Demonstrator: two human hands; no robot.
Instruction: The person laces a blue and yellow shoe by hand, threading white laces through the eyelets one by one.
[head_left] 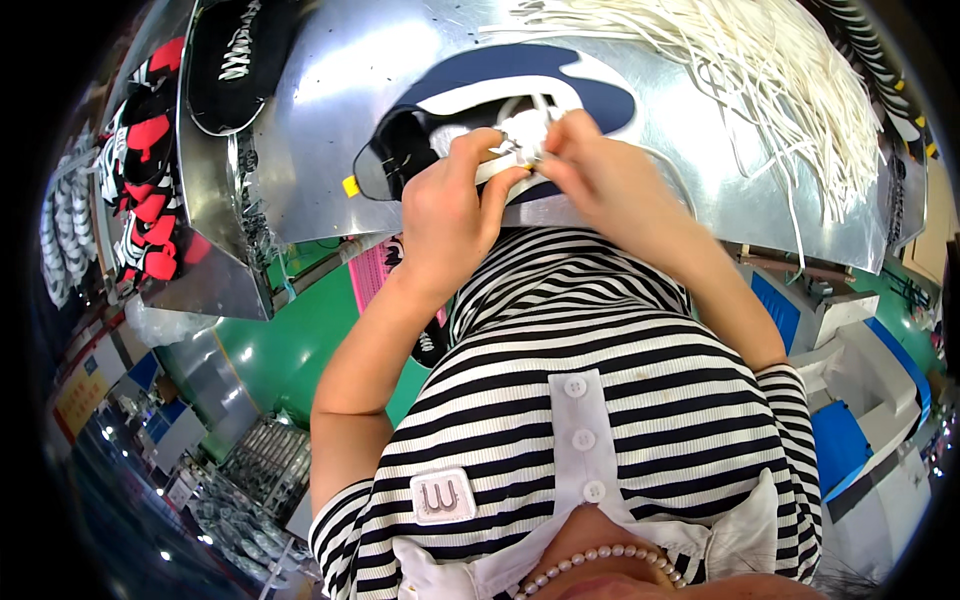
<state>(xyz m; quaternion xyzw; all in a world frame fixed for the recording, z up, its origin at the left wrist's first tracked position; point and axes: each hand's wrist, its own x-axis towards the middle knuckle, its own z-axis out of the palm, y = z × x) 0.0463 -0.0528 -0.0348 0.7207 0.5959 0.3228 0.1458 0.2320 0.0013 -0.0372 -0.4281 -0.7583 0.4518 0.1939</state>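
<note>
A navy and white shoe (465, 72) lies on the metal tabletop in front of me, its dark opening to the left and its toe to the right. A small yellow tab (350, 186) shows at the heel end. My left hand (445, 210) is closed at the near edge of the lacing area, thumb and fingers pinching there. My right hand (622, 188) meets it from the right, its fingertips pinched on a white shoelace (541, 104) over the shoe's upper. The fingers partly hide the eyelets and the lace's end.
A large heap of loose white laces (790, 90) covers the table's right side, some hanging over the near edge. At the left, a black shoe (230, 75) with white laces rests beside the metal table (320, 110). Red, black and white shoes (150, 190) are stacked farther left.
</note>
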